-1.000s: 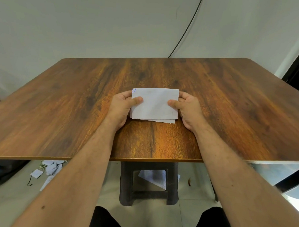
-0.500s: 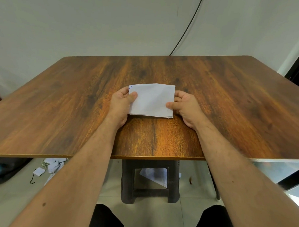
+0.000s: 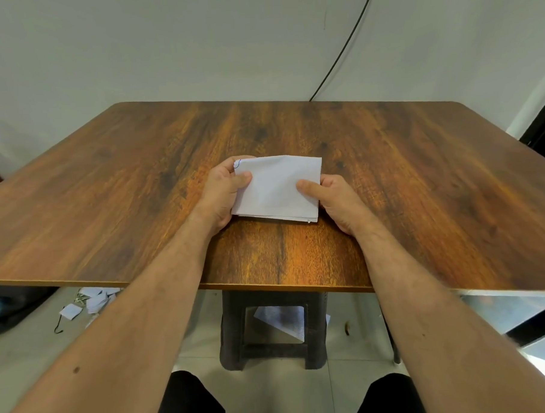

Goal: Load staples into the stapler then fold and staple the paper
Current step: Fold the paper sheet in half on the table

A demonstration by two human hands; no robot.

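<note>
Folded white paper sheet (image 3: 278, 187), several layers thick w/ stacked edges showing along its near side, sits at the middle of the brown wood-grain tabletop (image 3: 420, 184), a bit nearer the person than the far edge. Both hands hold it by its short sides. Left hand (image 3: 223, 189) grips the paper's left edge: thumb lies flat on top, other fingers curl round behind/under the far left corner, where a small blue pen mark shows on the sheet. Right hand (image 3: 335, 197) grips the right edge: thumb pressed on top pointing inward, remaining fingers tucked under the paper, so their exact lie can't be made out. Far edge of the paper looks slightly raised; near edge is at or just above the wood, can't tell if it touches. Both bare forearms reach in from the bottom corners of the view, crossing the table's near edge. Under the table: a dark plastic stool (image 3: 272, 328) on the pale tiled floor, w/ a white sheet (image 3: 281, 320) visible through its frame. Left, on the floor, scattered white paper scraps (image 3: 92, 303). Thin black cable (image 3: 348, 43) runs down the grey-white wall behind the table's far edge.
</note>
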